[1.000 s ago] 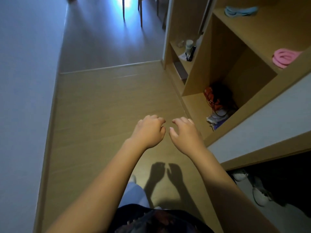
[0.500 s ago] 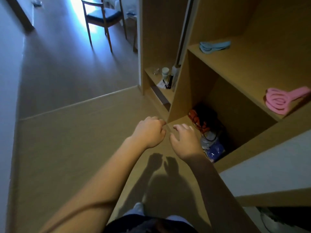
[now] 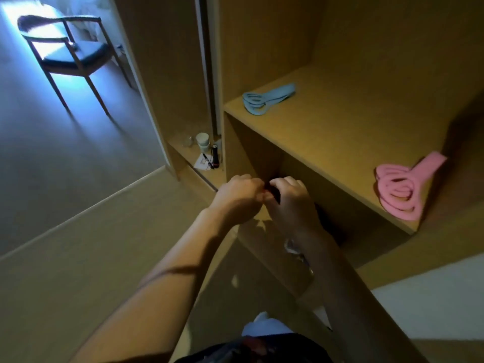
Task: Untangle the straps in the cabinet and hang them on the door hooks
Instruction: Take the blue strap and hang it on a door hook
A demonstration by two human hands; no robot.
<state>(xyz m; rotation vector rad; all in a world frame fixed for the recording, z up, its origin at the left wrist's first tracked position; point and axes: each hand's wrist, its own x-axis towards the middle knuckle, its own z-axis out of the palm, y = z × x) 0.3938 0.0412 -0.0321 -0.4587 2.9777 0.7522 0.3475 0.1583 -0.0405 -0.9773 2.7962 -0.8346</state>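
My left hand (image 3: pixel 239 197) and my right hand (image 3: pixel 290 203) are side by side, fingers curled, at the mouth of the cabinet's lower compartment (image 3: pixel 262 153). A dark reddish bit of the strap tangle (image 3: pixel 272 193) shows between their fingertips; whether either hand grips it is unclear. My right arm hides most of the tangle, apart from a whitish piece (image 3: pixel 292 248) beside the forearm. On the shelf above (image 3: pixel 327 132) lie a coiled light-blue strap (image 3: pixel 264 99) and a coiled pink strap (image 3: pixel 400 189). No door hooks are in view.
A narrow side shelf to the left holds a white cup (image 3: pixel 203 141), a black flashlight (image 3: pixel 214 155) and a paper. A wooden chair (image 3: pixel 70 56) stands at the far left in bright light. A white panel (image 3: pixel 432 305) juts in at the lower right.
The view has tilted up and towards the cabinet. Both hands have moved forward from above the floor to the lower compartment's opening, and now cover the tangle.
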